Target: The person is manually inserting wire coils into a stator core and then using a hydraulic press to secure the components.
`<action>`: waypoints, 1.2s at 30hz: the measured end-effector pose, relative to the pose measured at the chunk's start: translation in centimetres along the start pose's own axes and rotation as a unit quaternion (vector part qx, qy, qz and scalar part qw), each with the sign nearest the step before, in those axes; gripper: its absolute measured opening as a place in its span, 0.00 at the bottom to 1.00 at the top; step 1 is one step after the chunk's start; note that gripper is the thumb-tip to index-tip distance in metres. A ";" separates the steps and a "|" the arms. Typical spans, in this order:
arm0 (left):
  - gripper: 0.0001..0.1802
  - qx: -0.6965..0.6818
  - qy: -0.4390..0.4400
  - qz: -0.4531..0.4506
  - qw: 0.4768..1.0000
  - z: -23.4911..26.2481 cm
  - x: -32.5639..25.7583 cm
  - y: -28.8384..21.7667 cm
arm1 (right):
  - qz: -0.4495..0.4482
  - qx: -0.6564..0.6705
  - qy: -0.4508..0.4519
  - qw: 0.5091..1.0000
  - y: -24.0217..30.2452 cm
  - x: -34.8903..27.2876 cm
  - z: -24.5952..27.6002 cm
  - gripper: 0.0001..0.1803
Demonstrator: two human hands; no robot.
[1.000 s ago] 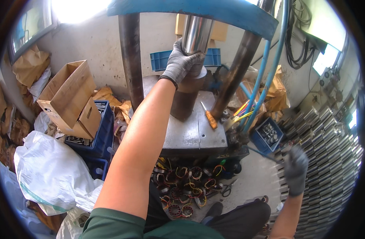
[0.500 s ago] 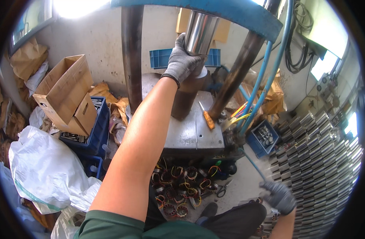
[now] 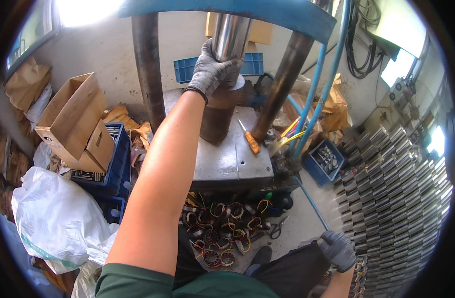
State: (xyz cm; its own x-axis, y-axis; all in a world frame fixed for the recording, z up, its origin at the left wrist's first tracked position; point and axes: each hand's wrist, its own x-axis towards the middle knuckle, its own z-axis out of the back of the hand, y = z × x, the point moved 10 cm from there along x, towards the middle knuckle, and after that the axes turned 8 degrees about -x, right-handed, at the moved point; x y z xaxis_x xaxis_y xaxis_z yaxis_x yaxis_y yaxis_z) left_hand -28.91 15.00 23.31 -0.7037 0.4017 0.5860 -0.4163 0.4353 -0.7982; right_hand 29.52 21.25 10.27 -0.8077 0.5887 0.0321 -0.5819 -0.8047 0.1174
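My left hand (image 3: 212, 69), in a grey glove, is wrapped round the lower end of a shiny steel cylinder (image 3: 232, 37) that hangs below the blue press frame (image 3: 232, 7). The fingers partly hide what lies between it and the dark round pedestal (image 3: 218, 116) underneath. That pedestal stands on the press's metal table (image 3: 215, 161). Low on the right, my gloved right hand (image 3: 338, 250) is closed on the end of a thin blue lever (image 3: 312, 202), which runs up to the press's right side.
An orange-handled screwdriver (image 3: 252, 142) lies on the metal table. Wired motor stators (image 3: 220, 233) and scissors (image 3: 276, 228) lie on the floor below. Steel tubes (image 3: 394, 198) are stacked at right, beside a blue bin of parts (image 3: 325, 161). A cardboard box (image 3: 76, 119) and white sack (image 3: 56, 218) stand left.
My right hand has moved slightly left and down with the lever, and is no longer blurred. My left hand stays at the steel cylinder. The whole view has shifted a little.
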 end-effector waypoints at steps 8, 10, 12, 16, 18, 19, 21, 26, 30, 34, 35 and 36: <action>0.52 0.003 0.001 0.057 0.998 0.7 0.5 1.9 | -0.007 -0.009 0.018 1.000 0.4 0.3 0.1 0.10; 0.52 0.007 0.004 0.071 0.997 0.3 0.2 1.6 | -0.021 -0.010 -0.003 1.000 0.1 0.2 0.5 0.11; 0.53 0.011 0.005 0.083 0.997 0.4 0.2 1.8 | -0.025 -0.009 -0.003 1.000 0.1 0.2 0.5 0.11; 0.54 0.008 0.009 0.063 0.998 0.7 0.8 2.1 | -0.009 -0.030 -0.014 0.999 0.2 0.2 0.5 0.11; 0.54 0.005 0.009 0.057 0.998 0.7 0.7 2.1 | -0.009 -0.024 -0.012 1.000 0.5 0.3 0.8 0.11; 0.54 0.004 0.010 0.053 0.999 0.6 0.6 1.9 | -0.010 -0.019 -0.011 1.000 0.5 0.4 0.9 0.11; 0.54 0.003 0.012 0.050 0.999 0.4 0.4 1.4 | -0.006 -0.019 -0.013 1.000 0.5 0.4 0.9 0.11; 0.52 0.052 0.001 0.060 0.997 1.0 0.9 2.0 | -0.001 -0.020 -0.017 1.000 0.7 0.4 1.0 0.11; 0.50 0.074 0.004 0.079 0.994 0.2 0.3 1.2 | 0.016 -0.028 -0.025 0.999 0.6 0.3 1.1 0.12; 0.48 0.062 0.006 0.080 0.995 0.8 0.1 0.9 | 0.043 -0.005 -0.006 0.999 0.9 1.0 0.8 0.12; 0.47 0.057 0.008 0.084 0.995 0.6 0.1 1.1 | 0.042 -0.006 -0.005 0.999 0.8 1.0 0.9 0.12; 0.47 0.056 0.008 0.084 0.995 0.4 0.1 1.2 | 0.046 0.005 0.002 0.999 0.8 1.0 1.0 0.11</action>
State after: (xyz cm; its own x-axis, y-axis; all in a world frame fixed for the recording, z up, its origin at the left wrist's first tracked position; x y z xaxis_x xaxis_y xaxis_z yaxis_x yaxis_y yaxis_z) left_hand -29.72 15.21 22.38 -0.7601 0.4741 0.4444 -0.3552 0.2696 -0.8951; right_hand 28.37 21.23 11.35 -0.8585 0.5114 0.0387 -0.5036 -0.8549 0.1242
